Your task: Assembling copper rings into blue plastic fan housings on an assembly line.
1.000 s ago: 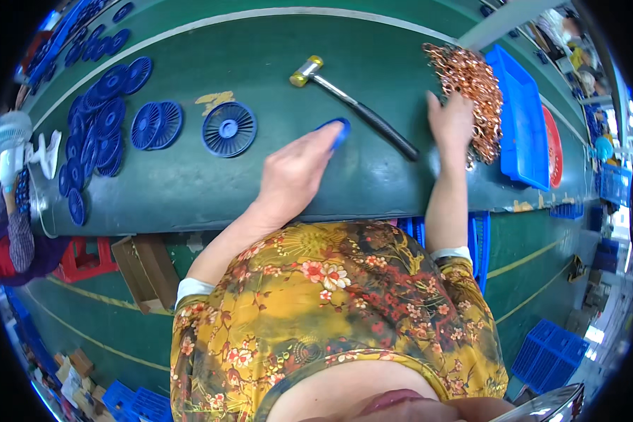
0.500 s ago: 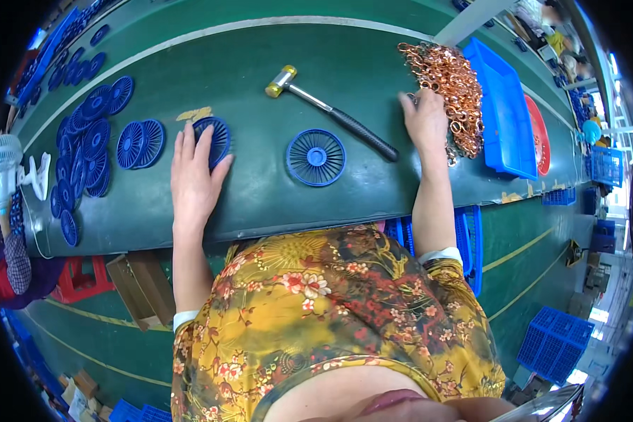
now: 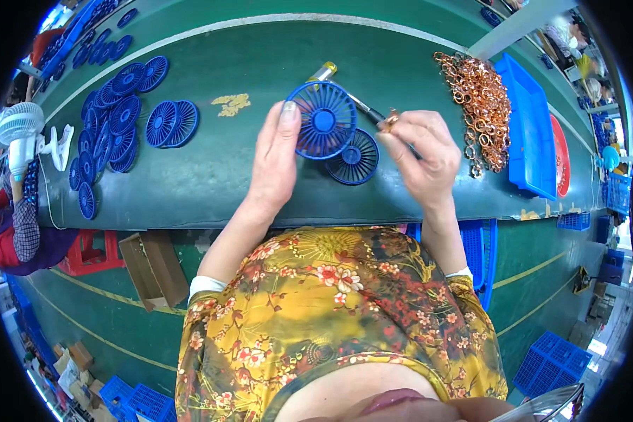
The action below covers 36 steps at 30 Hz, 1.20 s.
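Note:
My left hand is closed on the rim of a round blue fan grille, thumb on its face, and holds it raised above the table. Under it, partly covered, a second blue grille lies flat. My right hand pinches a small copper-coloured ring between thumb and fingers, to the right of the raised grille and apart from it. Behind both hands lies a mallet with a yellow head; its black handle is mostly hidden by the grille and my right hand.
Copper-coloured rings are heaped at the right, beside a blue tray and a red one. Several blue grilles pile up at the left, near a white clip-on fan. A person's sleeve shows at the far left.
My left hand has picked the grille up off the table and carried it right, over the other one. My right hand has come away from the heap with a ring. The view has shifted slightly.

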Tool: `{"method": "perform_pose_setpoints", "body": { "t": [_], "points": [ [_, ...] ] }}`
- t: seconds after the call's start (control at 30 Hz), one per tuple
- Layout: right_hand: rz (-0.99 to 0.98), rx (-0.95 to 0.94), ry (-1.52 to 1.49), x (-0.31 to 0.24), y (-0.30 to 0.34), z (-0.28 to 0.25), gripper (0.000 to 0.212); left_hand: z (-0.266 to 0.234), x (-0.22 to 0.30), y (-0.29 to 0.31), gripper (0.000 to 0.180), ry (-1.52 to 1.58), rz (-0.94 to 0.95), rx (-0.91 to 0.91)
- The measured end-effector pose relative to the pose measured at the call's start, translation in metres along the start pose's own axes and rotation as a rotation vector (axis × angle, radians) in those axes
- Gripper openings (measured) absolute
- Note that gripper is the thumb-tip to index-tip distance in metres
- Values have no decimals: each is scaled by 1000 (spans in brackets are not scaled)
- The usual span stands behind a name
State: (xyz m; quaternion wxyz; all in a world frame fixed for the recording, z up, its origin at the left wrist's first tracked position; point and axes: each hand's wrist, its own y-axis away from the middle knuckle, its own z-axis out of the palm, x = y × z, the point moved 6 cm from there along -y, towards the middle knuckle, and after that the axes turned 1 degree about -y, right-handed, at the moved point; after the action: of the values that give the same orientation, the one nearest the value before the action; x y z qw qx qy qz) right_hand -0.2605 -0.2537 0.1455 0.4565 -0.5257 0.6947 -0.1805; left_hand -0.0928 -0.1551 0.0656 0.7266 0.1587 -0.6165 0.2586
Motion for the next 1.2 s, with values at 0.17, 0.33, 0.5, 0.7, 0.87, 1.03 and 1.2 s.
{"method": "perform_pose_setpoints", "body": {
  "t": [0.17, 0.33, 0.5, 0.7, 0.87, 1.03, 1.2],
  "points": [
    [-126, 0, -53, -26, -7, 21, 17, 17, 5, 6, 39, 3, -5, -77],
    [0, -81, 114, -21, -5, 48, 10, 20, 4, 16, 29, 32, 23, -42],
    [75, -105, 168, -15, 2, 63, 11, 18, -10, 18, 25, 103, 24, 60],
    [66, -29, 179, -14, 9, 67, 9, 23, -12, 16, 26, 412, -142, 40],
    [187, -66, 22, -6, 11, 67, 13, 21, -14, 18, 29, 284, 4, 48],
    [-14, 8, 264, -14, 5, 51, 29, 20, 1, 15, 53, 517, -129, -149],
    [-137, -272, -22, -13, -3, 45, 36, 15, 0, 23, 45, 435, -158, -159]
  ]
}}
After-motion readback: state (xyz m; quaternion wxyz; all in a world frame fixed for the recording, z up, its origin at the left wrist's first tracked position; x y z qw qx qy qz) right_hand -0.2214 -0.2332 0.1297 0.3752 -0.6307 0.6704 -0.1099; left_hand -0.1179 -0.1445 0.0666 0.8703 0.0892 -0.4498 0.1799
